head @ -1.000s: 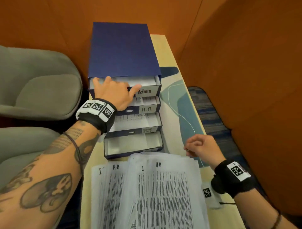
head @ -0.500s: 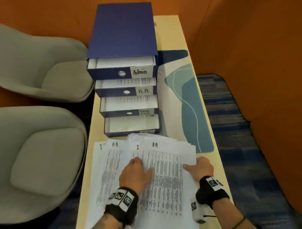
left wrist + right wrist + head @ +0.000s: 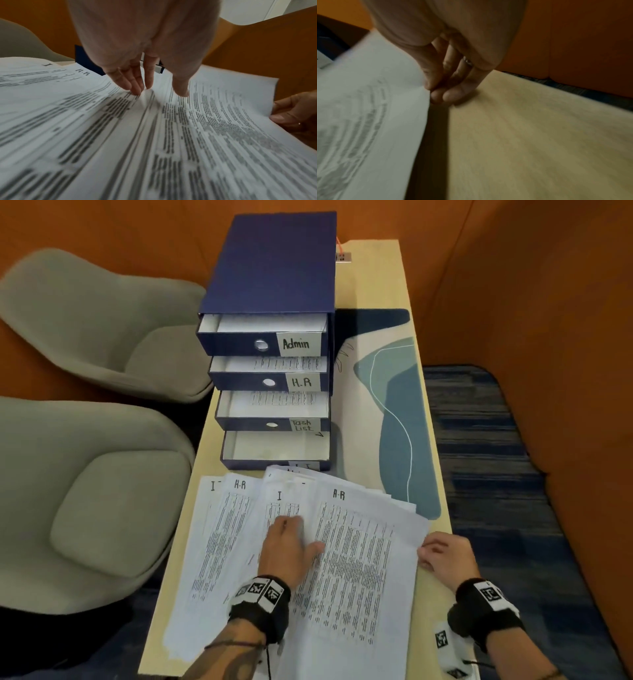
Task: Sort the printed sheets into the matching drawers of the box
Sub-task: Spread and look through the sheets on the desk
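The printed sheets [image 3: 342,570] lie fanned on the near end of the bench [image 3: 373,278], long axes running near to far, headings "H-R" and "I" at their far ends toward the box [image 3: 274,265]. The left hand [image 3: 287,546] rests flat on them, fingers straight. The right hand [image 3: 445,556] pinches the top sheet's right edge. All four drawers stand pulled out, stepped nearer toward the bottom.

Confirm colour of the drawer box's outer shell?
Dark navy blue; the drawer box shows best in the head view.
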The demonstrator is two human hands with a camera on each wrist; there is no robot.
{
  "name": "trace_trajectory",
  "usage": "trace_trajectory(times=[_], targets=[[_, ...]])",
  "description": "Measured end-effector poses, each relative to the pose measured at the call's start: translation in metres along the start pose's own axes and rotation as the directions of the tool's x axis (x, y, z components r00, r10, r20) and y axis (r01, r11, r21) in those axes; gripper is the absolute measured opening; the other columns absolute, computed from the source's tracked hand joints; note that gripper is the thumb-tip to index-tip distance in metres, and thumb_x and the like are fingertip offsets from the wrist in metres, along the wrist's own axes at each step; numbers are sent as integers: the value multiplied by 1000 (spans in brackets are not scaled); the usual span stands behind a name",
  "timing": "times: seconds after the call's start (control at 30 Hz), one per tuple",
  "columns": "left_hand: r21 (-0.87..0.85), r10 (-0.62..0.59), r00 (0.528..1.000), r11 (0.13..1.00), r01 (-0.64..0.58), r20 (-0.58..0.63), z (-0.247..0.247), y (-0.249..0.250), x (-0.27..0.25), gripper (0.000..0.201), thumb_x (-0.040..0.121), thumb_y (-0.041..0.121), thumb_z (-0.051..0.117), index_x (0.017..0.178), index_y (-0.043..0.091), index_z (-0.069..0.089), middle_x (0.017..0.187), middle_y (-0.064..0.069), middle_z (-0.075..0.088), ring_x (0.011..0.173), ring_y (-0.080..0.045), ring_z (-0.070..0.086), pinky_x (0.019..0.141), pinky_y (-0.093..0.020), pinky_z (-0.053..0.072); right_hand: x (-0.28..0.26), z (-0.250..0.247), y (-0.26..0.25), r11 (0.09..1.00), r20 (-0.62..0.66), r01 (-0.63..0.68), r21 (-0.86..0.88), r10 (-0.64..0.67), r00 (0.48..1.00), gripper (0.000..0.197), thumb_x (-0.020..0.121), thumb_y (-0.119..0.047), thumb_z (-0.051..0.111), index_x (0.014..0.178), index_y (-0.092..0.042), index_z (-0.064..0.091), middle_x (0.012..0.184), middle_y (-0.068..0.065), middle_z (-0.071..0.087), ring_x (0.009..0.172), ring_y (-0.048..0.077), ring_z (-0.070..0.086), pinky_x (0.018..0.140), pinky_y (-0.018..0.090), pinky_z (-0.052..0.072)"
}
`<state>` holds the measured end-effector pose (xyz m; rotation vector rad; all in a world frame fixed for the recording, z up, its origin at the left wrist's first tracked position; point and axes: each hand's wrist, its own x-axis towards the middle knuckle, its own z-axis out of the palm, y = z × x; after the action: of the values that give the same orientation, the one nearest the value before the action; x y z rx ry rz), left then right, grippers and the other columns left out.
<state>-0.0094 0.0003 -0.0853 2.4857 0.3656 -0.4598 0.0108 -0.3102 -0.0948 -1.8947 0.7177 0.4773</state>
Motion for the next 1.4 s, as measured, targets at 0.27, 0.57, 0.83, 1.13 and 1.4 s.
trace_trajectory(times=[0.27, 0.57, 0.83, 1.13, 1.4], targets=[[-122, -84, 996, 989, 79, -35, -2, 15, 17, 26, 94, 26, 74, 113, 8, 70, 102, 1, 63, 97, -19, 60, 96, -34, 51, 7, 10, -4, 998, 58, 61, 12, -62, 996, 15, 77, -2, 88, 79, -4, 73, 77, 13, 76, 63, 22, 70, 54, 24, 56], [-510, -137, 977, 836, 203, 164, -13, 9, 8, 18, 92, 12, 77, 107, 9, 67, 102, 0, 77, 97, -16, 74, 97, -37, 58, 8, -1, 2, 994, 118, 69, 84, -78, 990, 9, 87, 1, 77, 90, -7, 74, 89, 10, 78, 87, 29, 75, 75, 39, 63], [-669, -190, 980, 720, 182, 61, -20, 0, 8, 4, 85, 19, 85, 86, 19, 80, 92, 5, 81, 89, -12, 76, 88, -35, 59, 19, -14, 8, 997, 42, 44, 61, -46, 998, 14, 83, 5, 80, 93, -5, 78, 90, 10, 78, 79, 21, 74, 71, 30, 56], [-730, -114, 991, 670, 133, 76, -21, 3, 10, 64, 78, -3, 86, 128, 26, 58, 119, 3, 74, 109, -16, 72, 97, -44, 59, 17, -5, 1, 997, 73, 75, -27, -73, 995, 23, 80, -4, 84, 90, -22, 73, 90, -6, 74, 83, 10, 69, 66, 23, 51], [-474, 63, 989, 872, -119, -133, -8, 15, 3, 41, 90, 27, 79, 122, 44, 59, 140, 2, 52, 129, -12, 49, 102, -10, 40, 14, 13, -6, 968, 12, 76, 239, -81, 997, 22, 79, 18, 74, 93, 6, 63, 95, 22, 74, 84, 33, 72, 65, 32, 59]])
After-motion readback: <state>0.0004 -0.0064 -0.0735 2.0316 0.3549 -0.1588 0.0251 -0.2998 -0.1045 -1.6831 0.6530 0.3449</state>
